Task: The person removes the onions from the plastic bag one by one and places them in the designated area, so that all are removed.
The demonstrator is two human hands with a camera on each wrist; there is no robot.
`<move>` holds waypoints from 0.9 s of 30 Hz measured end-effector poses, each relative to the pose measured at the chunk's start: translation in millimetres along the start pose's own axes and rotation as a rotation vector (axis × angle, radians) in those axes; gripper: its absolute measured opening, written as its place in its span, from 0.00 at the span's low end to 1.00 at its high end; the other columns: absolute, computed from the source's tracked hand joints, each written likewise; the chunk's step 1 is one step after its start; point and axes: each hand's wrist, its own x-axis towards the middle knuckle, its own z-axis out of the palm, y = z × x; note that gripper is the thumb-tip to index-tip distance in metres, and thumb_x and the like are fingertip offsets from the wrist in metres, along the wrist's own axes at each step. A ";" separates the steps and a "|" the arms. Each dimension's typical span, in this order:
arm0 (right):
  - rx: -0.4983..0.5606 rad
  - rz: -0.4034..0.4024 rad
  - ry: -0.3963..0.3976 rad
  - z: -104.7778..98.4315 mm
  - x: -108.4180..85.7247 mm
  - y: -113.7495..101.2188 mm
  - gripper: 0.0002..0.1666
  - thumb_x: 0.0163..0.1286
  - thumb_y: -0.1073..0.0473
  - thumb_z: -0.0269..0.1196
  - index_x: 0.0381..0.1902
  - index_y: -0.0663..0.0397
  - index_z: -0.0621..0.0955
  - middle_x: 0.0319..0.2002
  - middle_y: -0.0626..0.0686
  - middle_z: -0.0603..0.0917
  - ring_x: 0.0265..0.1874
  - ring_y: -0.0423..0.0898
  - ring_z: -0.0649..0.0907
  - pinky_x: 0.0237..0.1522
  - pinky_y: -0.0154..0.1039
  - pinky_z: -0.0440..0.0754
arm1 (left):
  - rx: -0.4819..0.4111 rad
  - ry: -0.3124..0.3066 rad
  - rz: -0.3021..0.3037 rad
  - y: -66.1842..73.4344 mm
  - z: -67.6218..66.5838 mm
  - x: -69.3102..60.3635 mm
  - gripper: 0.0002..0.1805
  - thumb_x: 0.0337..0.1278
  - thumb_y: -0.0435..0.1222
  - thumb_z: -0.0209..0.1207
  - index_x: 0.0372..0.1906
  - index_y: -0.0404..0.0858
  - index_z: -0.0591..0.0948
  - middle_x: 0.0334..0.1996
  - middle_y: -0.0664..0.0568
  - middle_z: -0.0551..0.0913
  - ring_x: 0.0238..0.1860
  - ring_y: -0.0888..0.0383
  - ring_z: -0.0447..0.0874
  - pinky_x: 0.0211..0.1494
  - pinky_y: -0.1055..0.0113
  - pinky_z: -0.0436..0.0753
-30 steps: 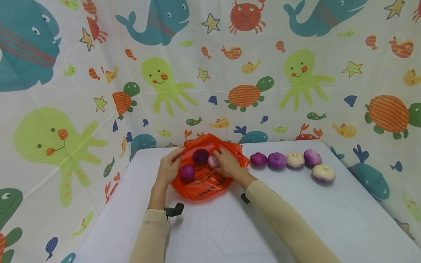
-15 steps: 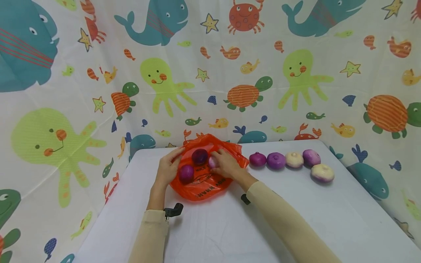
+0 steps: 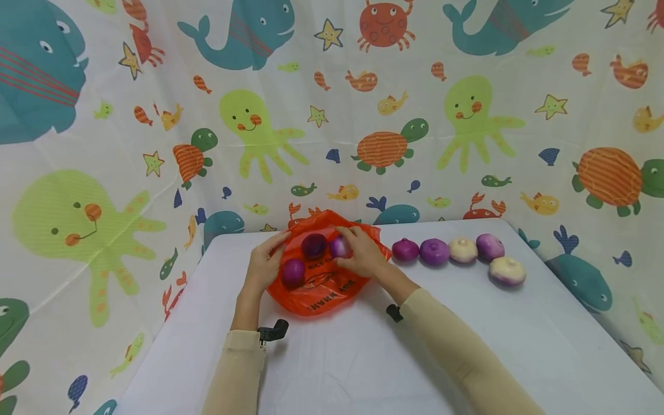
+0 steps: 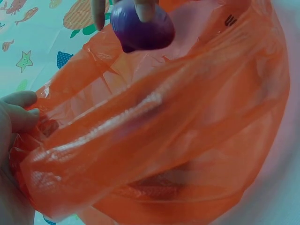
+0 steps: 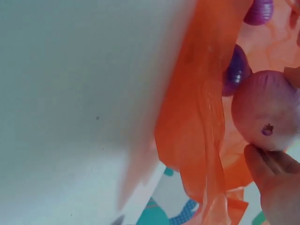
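Observation:
A red printed plastic bag (image 3: 324,288) lies on the white table, its mouth spread. My left hand (image 3: 263,266) pinches its left edge; in the left wrist view the fingers (image 4: 21,110) hold the crumpled film. My right hand (image 3: 363,253) grips a purple-and-white onion (image 3: 339,248) over the bag's right part. The right wrist view has this onion (image 5: 266,110) between the thumb and fingers, and the left wrist view shows it (image 4: 143,28) above the film. Two dark purple onions, one at the back (image 3: 313,246) and one at front left (image 3: 293,273), rest in the bag.
Right of the bag stand a purple onion (image 3: 405,250), another purple one (image 3: 434,252), a pale one (image 3: 463,251), a purple one (image 3: 490,247) and a pale one (image 3: 507,271) nearer the front. A patterned curtain (image 3: 332,132) hangs behind the table.
My right hand has shifted slightly right and up with the onion, which shows more of its purple side. My left hand stays at the bag's edge.

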 end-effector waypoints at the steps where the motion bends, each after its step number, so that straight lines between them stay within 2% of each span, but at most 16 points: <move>1: 0.006 -0.005 0.006 -1.8 -1.6 0.8 0.49 0.63 0.48 0.75 0.79 0.37 0.67 0.67 0.56 0.72 0.63 0.54 0.77 0.65 0.56 0.83 | 0.001 0.000 -0.001 0.4 0.0 -0.3 0.22 0.78 0.31 0.52 0.70 0.44 0.79 0.72 0.48 0.77 0.76 0.45 0.71 0.75 0.46 0.74; 7: 0.058 -0.008 0.061 -14.1 -12.7 3.5 0.43 0.61 0.51 0.74 0.73 0.43 0.73 0.66 0.56 0.71 0.60 0.59 0.80 0.60 0.58 0.85 | 0.001 0.006 -0.010 3.4 0.3 -2.6 0.22 0.79 0.31 0.52 0.70 0.45 0.79 0.72 0.48 0.77 0.76 0.45 0.71 0.75 0.46 0.74; 10: 0.087 0.013 0.085 -20.2 -18.8 5.0 0.41 0.60 0.53 0.75 0.71 0.45 0.72 0.68 0.56 0.71 0.60 0.60 0.81 0.60 0.60 0.85 | -0.002 0.005 -0.018 4.2 0.7 -3.8 0.22 0.79 0.32 0.52 0.71 0.45 0.79 0.73 0.48 0.77 0.76 0.46 0.71 0.75 0.47 0.74; 17: 0.140 0.011 0.140 -30.3 -33.8 15.8 0.43 0.61 0.56 0.75 0.71 0.50 0.68 0.67 0.56 0.76 0.65 0.56 0.78 0.67 0.58 0.81 | 0.006 0.001 -0.017 4.7 1.6 -6.2 0.22 0.79 0.32 0.52 0.71 0.46 0.79 0.73 0.49 0.76 0.77 0.47 0.70 0.74 0.47 0.75; 23: 0.187 0.001 0.178 -35.3 -47.2 25.7 0.45 0.61 0.56 0.74 0.76 0.45 0.70 0.72 0.58 0.68 0.68 0.61 0.75 0.66 0.62 0.80 | 0.007 0.004 -0.025 6.5 2.7 -8.8 0.22 0.79 0.32 0.53 0.70 0.46 0.79 0.72 0.50 0.77 0.76 0.47 0.71 0.75 0.47 0.74; 27: 0.217 0.020 0.183 -38.6 -54.0 28.8 0.44 0.62 0.56 0.74 0.75 0.39 0.72 0.71 0.57 0.66 0.67 0.62 0.75 0.63 0.62 0.82 | 0.008 0.007 -0.021 8.1 3.2 -11.0 0.22 0.79 0.32 0.53 0.71 0.46 0.79 0.72 0.50 0.77 0.76 0.47 0.71 0.75 0.47 0.74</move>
